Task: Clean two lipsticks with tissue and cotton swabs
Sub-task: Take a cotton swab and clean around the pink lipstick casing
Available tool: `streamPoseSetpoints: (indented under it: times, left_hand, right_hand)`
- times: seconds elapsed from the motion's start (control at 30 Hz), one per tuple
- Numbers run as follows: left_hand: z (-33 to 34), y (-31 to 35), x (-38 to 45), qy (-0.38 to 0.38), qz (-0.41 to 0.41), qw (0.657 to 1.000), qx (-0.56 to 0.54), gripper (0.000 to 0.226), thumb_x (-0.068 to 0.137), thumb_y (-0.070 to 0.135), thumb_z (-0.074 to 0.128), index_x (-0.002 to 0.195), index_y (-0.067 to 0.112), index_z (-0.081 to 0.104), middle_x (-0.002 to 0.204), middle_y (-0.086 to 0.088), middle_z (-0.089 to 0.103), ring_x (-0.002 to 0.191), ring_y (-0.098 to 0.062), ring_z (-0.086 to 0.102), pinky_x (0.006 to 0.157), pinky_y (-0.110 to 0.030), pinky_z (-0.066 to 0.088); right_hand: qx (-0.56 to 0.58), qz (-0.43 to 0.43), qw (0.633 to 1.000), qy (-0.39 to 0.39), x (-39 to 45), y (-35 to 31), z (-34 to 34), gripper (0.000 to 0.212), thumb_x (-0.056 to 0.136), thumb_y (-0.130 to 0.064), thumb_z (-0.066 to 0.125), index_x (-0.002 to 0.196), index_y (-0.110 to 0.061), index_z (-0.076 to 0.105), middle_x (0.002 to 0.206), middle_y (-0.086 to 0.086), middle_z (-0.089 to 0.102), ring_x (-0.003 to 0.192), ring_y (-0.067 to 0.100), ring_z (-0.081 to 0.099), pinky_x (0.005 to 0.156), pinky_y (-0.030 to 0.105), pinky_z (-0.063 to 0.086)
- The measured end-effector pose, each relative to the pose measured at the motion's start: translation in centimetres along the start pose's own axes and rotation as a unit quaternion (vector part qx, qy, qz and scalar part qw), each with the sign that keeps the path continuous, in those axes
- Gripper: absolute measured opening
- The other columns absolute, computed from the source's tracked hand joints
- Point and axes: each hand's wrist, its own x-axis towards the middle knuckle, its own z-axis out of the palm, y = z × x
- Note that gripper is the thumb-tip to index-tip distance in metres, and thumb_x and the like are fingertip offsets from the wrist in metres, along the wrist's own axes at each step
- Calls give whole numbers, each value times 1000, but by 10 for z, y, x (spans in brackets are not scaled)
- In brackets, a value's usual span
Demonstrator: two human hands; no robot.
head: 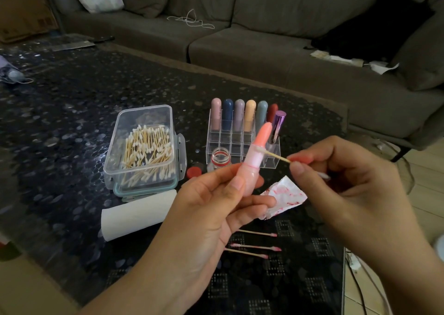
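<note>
Holding the uncapped pale pink lipstick with its coral bullet wound out (255, 161) upright above the dark patterned glass tabletop (72, 112), the left hand (216, 209) curls thumb and fingers round the tube's lower barrel, probably so the collar faces the other hand and can be turned. The right hand (336, 177) pinches a wooden-stemmed cotton swab (274, 153) between thumb and forefinger near the stem's middle; its white tip touches the rim where bullet meets tube, the crevice a tissue would likely miss. That grip looks light, fit for small strokes.

Below the hands lie a crumpled white tissue smeared with red (286, 198) and three swabs with pink-stained tips (254, 245), set aside within reach as spent. A clear plastic box of fresh swabs (146, 149), a white tissue roll (137, 215), a small open glass bottle (219, 158) and its red cap (194, 172) sit just behind, near a clear acrylic rack of capped pastel lipsticks (242, 132).

The lipstick's base is hidden inside the left palm, and the swab's far end shows only as a blur behind the right fingers. Whether the bottle holds liquid cannot be told, nor which racked lipstick is the second one.
</note>
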Motion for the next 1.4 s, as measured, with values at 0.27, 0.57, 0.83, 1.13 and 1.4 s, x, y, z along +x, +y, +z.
streamPoseSetpoints:
  times: [0.27, 0.57, 0.83, 1.13, 1.4]
  left_hand:
    - [1, 0, -1, -5, -20, 1000, -8, 25, 66, 10, 57, 86, -1, 67, 78, -16, 74, 58, -20, 70, 49, -18, 53]
    - [1, 1, -1, -8, -32, 999, -13, 21, 68, 9, 55, 82, 0, 68, 81, -20, 73, 58, -21, 70, 49, -19, 54]
    - [1, 2, -2, -6, -38, 999, -14, 20, 67, 10, 56, 78, 1, 71, 79, -20, 73, 56, -21, 70, 47, -19, 53]
    - [2, 2, -2, -5, -37, 999, -18, 19, 67, 9, 56, 75, 1, 71, 76, -20, 73, 55, -21, 69, 47, -19, 53]
    - [3, 3, -2, -5, -40, 999, -16, 18, 67, 9, 57, 69, 3, 73, 75, -19, 73, 56, -21, 70, 48, -19, 53]
  right_hand:
    - [3, -1, 1000, 6, 0, -1, -3, 9, 79, -32, 58, 78, -24, 62, 63, 0, 59, 50, 13, 49, 47, 14, 39]
    - [-1, -5, 1000, 2, 1, -1, -3, 8, 79, -32, 59, 77, -24, 61, 64, 1, 59, 50, 11, 50, 48, 12, 39]
    - [2, -2, 1000, -6, 1, -1, -3, 10, 79, -32, 58, 77, -24, 63, 63, 2, 59, 48, 12, 50, 46, 15, 39]
    - [3, -6, 1000, 2, 2, -2, -3, 7, 79, -32, 58, 77, -25, 62, 64, 2, 59, 50, 14, 50, 46, 19, 41]
    - [2, -5, 1000, -17, 0, -2, -2, 10, 78, -32, 59, 75, -23, 62, 60, 4, 59, 46, 15, 48, 43, 18, 38]
